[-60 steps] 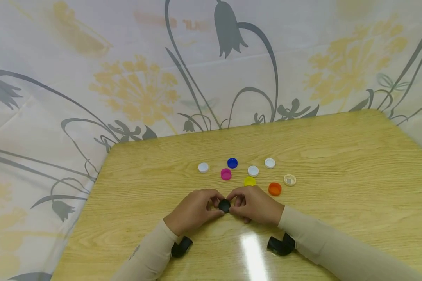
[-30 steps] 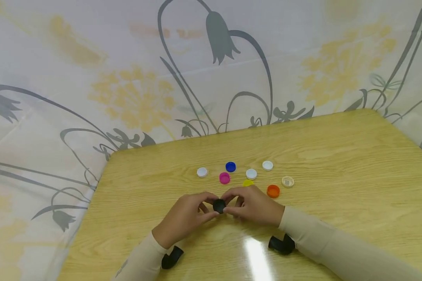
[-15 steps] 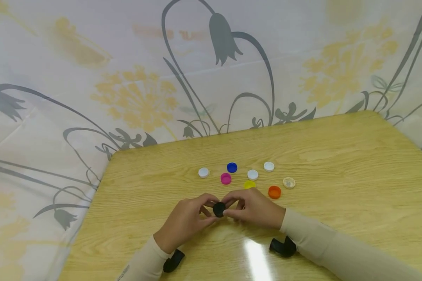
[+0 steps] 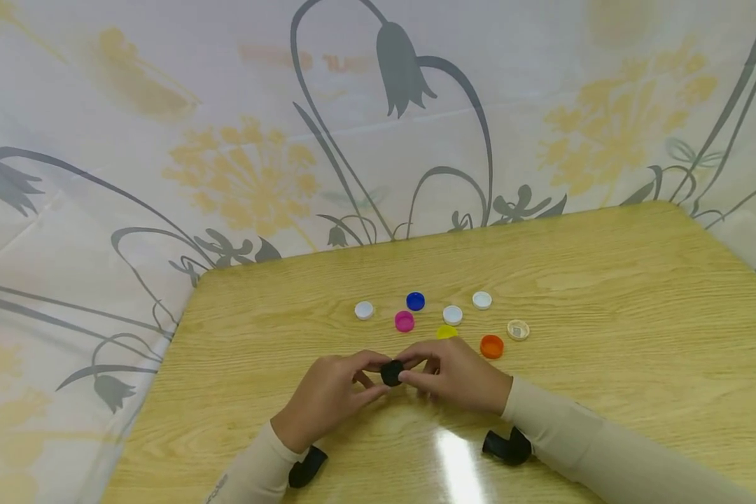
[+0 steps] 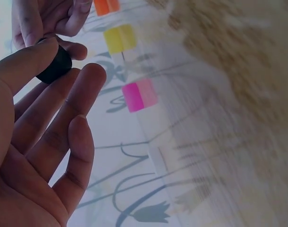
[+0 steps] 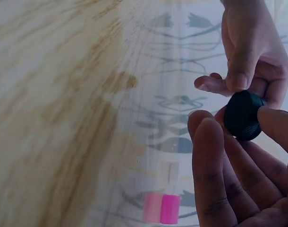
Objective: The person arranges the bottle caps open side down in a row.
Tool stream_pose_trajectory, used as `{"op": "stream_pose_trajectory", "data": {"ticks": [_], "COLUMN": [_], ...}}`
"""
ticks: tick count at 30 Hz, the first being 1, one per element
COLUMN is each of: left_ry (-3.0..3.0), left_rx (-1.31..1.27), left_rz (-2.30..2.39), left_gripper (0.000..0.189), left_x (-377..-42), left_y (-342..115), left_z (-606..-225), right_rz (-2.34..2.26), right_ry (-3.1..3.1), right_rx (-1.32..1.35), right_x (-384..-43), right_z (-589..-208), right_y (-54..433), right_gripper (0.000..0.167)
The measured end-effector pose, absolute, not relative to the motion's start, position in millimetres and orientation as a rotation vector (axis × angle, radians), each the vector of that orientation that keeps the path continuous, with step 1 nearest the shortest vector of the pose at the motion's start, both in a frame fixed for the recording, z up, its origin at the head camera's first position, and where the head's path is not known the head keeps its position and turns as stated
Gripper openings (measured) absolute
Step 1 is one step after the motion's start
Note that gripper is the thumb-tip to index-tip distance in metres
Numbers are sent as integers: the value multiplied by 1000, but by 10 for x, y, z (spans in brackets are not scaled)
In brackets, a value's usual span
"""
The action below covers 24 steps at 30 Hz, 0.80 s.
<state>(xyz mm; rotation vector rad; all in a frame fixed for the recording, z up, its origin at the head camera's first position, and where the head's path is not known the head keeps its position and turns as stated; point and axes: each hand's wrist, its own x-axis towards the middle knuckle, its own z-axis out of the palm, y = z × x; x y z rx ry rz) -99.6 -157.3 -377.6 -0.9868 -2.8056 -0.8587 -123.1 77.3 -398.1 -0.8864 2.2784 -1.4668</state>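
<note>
Both left hand (image 4: 323, 393) and right hand (image 4: 463, 378) pinch the black cap (image 4: 390, 373), apparently above the table (image 4: 258, 308); we judge a turning step, next needing one pinch eased.

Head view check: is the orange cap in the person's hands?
No, the left hand and right hand hold the black cap, while the orange cap lies on the table.
</note>
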Motion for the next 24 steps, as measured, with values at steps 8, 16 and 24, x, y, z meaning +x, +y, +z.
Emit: {"op": "stream_pose_trajectory", "data": {"ticks": [8,16,24], "left_ry": [-2839,-2869,-2901], "left_rx": [-942,-936,-931], "left_rz": [-891,-922,-976], "left_gripper": [28,23,21], "left_x": [-1005,-1014,-1009], "left_y": [-1614,-1623,-1615], "left_z": [-3735,-3723,-3721], "right_rz": [-1518,-1521,-1556], "right_ry": [2281,2300,2311], "right_rx": [-882,-906,-911], "right_x": [-1217,-1216,-1213], "right_z": [-3966,-3962,-3962], "right_y": [767,769,771], "right_gripper": [28,27,25]}}
